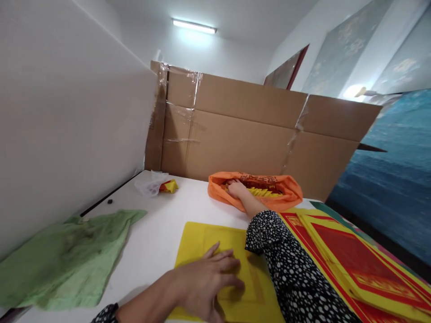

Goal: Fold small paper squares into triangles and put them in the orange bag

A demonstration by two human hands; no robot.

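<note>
A flat yellow sheet point(198, 242) lies on the white table in front of me. My left hand point(208, 280) rests over it with the fingers spread. Farther back, my right hand point(236, 189) reaches into the left part of an orange bag point(292, 193); its fingertips are hidden inside. Several folded yellow pieces point(264, 192) stand in a row in the bag's opening. To the right of my right sleeve lies a stack of red and yellow printed pieces point(360, 255).
A stained green cloth point(84, 255) lies at the left. Clear plastic point(151, 184) with a small red and yellow piece point(169, 186) sits at the back left, near a small black object point(110, 201). Upright cardboard point(235, 130) closes off the table's back.
</note>
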